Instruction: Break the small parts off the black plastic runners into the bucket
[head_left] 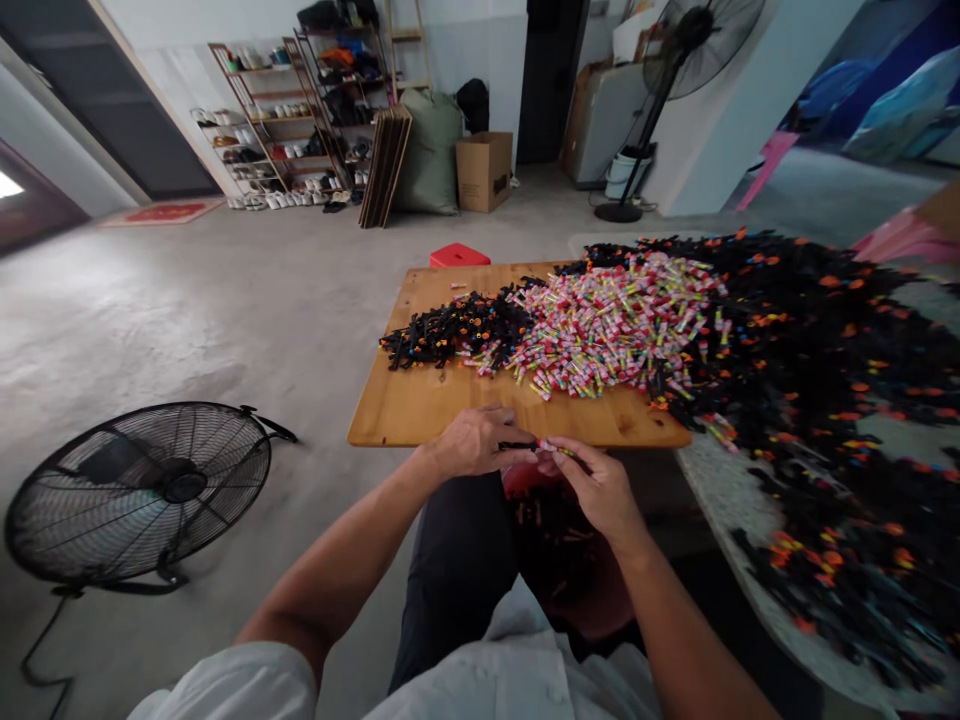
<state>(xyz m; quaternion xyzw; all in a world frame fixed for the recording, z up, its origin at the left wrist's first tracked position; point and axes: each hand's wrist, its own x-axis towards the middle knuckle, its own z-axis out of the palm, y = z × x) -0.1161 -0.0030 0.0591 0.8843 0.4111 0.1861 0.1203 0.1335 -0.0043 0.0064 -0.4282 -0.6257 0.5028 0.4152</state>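
Observation:
My left hand (476, 440) is closed on a slim black plastic piece (516, 446), just past the wooden table's near edge. In my right hand (596, 490), the fingers pinch a small pink-and-yellow tube (561, 450). The two pieces meet end to end between my hands; whether they are joined I cannot tell. Beyond my hands, a heap of similar pink-and-yellow tubes (615, 325) lies on the wooden table (420, 408). To its left is a smaller pile of black plastic pieces (457, 325) with orange and yellow spots. Below my hands, a dark red basin (600, 590) holds several pieces.
A large mass of black pieces (802, 310) covers the pale table (727, 510) on the right. A floor fan (184, 487) stands at left. Behind the table are a red stool (459, 256), a cardboard box (484, 172), shoe racks (262, 120) and a standing fan (637, 150).

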